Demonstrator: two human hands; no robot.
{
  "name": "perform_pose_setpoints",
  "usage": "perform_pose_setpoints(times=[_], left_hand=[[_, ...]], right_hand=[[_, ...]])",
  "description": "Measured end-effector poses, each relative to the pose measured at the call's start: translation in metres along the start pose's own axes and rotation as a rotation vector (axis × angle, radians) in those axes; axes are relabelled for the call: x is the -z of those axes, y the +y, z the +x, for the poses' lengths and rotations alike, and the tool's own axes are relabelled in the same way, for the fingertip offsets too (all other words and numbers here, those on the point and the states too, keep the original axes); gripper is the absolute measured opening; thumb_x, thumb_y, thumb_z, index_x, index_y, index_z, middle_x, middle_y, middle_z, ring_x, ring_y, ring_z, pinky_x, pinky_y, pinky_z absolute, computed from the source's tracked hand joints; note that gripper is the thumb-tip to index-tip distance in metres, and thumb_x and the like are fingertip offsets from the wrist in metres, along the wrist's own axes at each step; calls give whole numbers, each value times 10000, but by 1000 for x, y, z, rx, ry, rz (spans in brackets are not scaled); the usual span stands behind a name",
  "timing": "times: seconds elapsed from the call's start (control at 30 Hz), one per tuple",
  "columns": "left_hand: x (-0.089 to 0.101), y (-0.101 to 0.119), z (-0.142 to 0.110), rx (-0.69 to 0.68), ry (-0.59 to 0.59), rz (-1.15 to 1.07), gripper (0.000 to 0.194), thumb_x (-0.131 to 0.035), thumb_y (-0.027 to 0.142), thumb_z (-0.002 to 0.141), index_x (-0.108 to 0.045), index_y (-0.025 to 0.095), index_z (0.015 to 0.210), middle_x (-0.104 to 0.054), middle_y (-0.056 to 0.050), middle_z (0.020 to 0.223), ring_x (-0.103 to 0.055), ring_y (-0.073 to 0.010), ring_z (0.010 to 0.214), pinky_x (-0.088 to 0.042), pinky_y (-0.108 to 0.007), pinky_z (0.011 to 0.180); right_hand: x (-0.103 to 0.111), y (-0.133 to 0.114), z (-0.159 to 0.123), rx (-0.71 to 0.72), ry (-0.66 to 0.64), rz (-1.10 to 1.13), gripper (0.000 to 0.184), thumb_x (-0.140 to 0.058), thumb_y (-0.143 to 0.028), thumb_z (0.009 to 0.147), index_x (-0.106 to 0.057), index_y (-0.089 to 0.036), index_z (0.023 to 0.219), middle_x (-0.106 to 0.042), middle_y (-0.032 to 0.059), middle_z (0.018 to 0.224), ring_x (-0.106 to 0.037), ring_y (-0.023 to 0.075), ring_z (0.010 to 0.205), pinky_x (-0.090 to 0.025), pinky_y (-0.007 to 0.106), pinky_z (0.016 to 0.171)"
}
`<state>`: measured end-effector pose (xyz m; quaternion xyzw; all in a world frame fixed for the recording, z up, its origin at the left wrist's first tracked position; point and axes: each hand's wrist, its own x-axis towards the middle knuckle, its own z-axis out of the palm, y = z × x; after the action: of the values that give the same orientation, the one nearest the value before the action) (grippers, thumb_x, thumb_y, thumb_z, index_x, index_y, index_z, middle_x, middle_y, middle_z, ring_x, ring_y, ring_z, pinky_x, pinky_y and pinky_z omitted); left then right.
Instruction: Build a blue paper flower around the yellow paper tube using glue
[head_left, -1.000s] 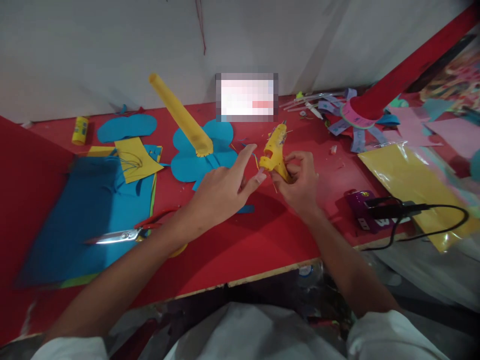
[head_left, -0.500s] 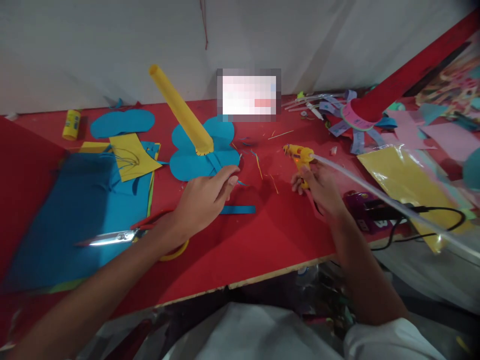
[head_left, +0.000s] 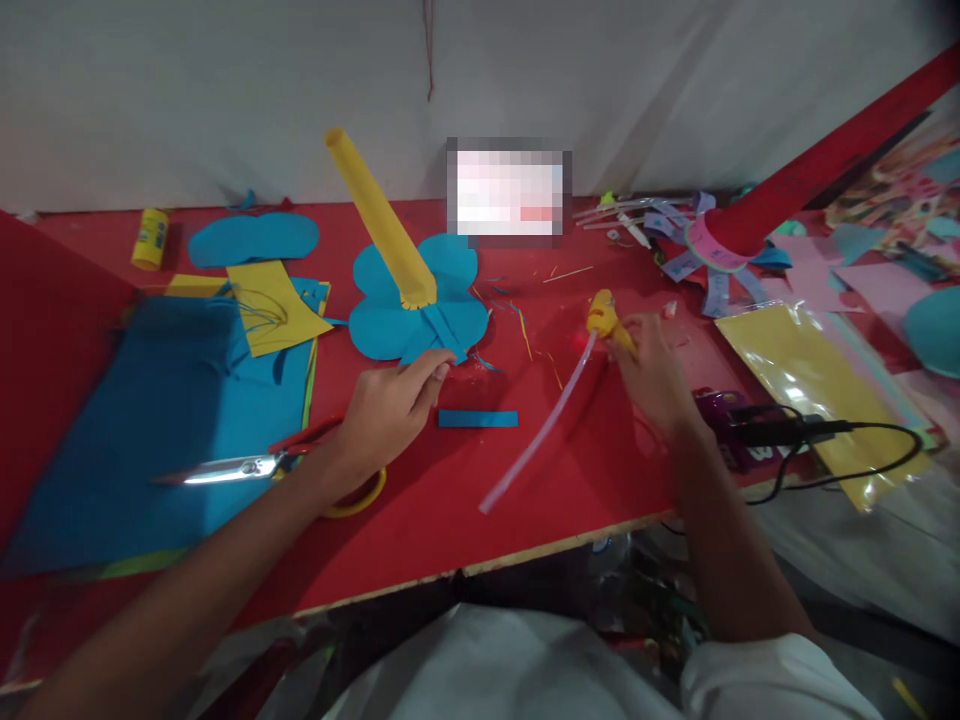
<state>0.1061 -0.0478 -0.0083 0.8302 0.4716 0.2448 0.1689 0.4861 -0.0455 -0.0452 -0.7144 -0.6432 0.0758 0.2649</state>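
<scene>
My right hand (head_left: 656, 375) is wrapped round the handle of a yellow glue gun (head_left: 601, 312). A long clear glue stick (head_left: 540, 435) sticks out of its back and slants toward the table's near edge. My left hand (head_left: 390, 410) is closed, fingertips pressed together at the near edge of a blue flower-shaped paper (head_left: 379, 330); what they pinch, if anything, is hidden. Blue paper strips (head_left: 444, 330) cross on that flower beside the fingertips. From its middle a yellow paper tube (head_left: 382, 220) rises, tilted left. A loose blue strip (head_left: 478, 419) lies right of my left hand.
Scissors (head_left: 240, 468) rest on blue sheets (head_left: 142, 440) at left, partly under my left forearm. A yellow glue tube (head_left: 151, 239) stands at the back left. Right are a purple box (head_left: 724, 425), a black cable (head_left: 907, 430), a yellow packet (head_left: 795, 370) and a red cone (head_left: 810, 190).
My right hand has turned the glue gun, swinging the glue stick from the right round toward me. My left hand has drawn back slightly left, uncovering the strip ends and more of the loose strip.
</scene>
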Motion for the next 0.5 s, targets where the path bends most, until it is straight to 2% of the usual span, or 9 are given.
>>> perform_pose_setpoints(times=[0.17, 0.3, 0.37, 0.43, 0.5], left_hand=[[0, -3, 1, -34, -7, 119, 453, -331, 385, 1133, -714, 182, 1265, -768, -53, 800, -705, -185, 693, -420, -270, 603], [-1, -6, 3, -93, -53, 197, 381, -414, 408, 1118, -702, 189, 1240, -795, -92, 1082, -743, -238, 969, -456, -294, 664], [-3, -6, 4, -161, -111, 228, 365, -489, 459, 1091, -697, 185, 1214, -769, -105, 1164, -721, -263, 1065, -476, -312, 706], [-6, -6, 4, -216, -176, 267, 388, -571, 530, 1044, -698, 179, 1149, -746, -114, 1146, -703, -281, 1055, -484, -339, 738], [-9, -5, 4, -233, -218, 295, 447, -642, 609, 979, -687, 173, 1064, -726, -118, 1110, -687, -296, 1016, -484, -372, 775]], right_hand=[[4, -5, -1, 57, 26, -294, 248, -526, -354, 1028, -578, -189, 1206, -680, 99, 919, -628, 248, 775, -446, 358, 704], [15, -18, 0, 82, 10, -562, 135, -555, -245, 1009, -615, -172, 1105, -693, 153, 1006, -635, 308, 988, -465, 424, 824], [22, -32, 3, 115, 54, -543, 121, -568, -230, 1011, -639, -167, 1087, -697, 179, 1028, -622, 315, 1015, -458, 446, 851], [26, -52, 7, 219, 102, -412, 151, -568, -242, 1024, -657, -173, 1125, -703, 177, 1035, -617, 304, 1007, -455, 449, 872], [25, -76, 12, 346, 67, -312, 185, -537, -251, 1044, -658, -195, 1173, -716, 148, 1074, -624, 305, 1024, -466, 451, 898]])
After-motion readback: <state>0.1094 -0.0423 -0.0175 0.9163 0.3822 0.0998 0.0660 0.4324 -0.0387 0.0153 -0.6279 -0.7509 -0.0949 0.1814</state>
